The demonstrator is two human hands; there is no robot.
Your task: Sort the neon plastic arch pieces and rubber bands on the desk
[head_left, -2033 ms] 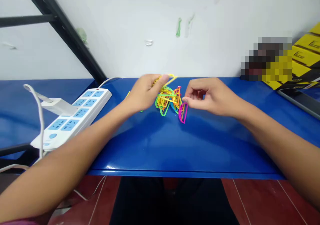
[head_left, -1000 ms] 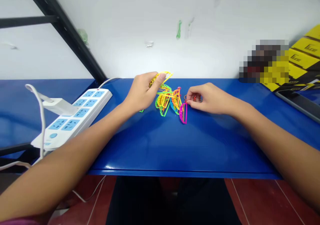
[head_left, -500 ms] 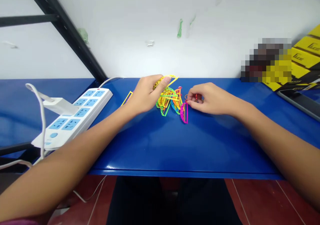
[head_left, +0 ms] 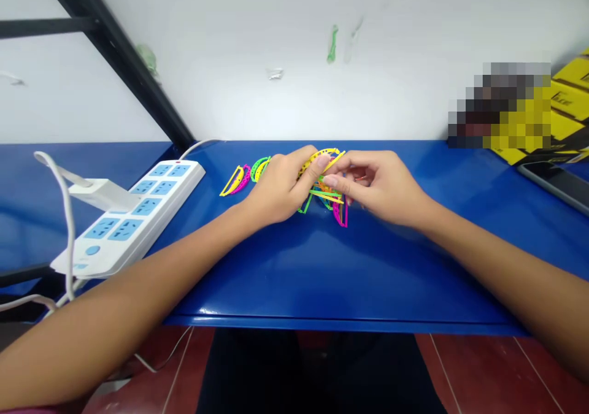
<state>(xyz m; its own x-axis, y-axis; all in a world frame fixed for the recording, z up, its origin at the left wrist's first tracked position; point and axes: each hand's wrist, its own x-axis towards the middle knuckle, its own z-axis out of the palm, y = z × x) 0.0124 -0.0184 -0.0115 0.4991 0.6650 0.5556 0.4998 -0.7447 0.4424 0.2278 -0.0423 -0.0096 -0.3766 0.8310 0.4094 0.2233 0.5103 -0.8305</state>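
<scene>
Over the blue table (head_left: 294, 273), your left hand (head_left: 288, 184) clamps a yellow protractor (head_left: 327, 152) — your right hand (head_left: 380, 184) sits just beside it, its grip too hidden to tell.

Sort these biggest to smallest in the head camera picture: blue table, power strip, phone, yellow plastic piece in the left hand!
Blue table
Power strip
Phone, cut off at the edge
Yellow plastic piece, partly covered
</scene>
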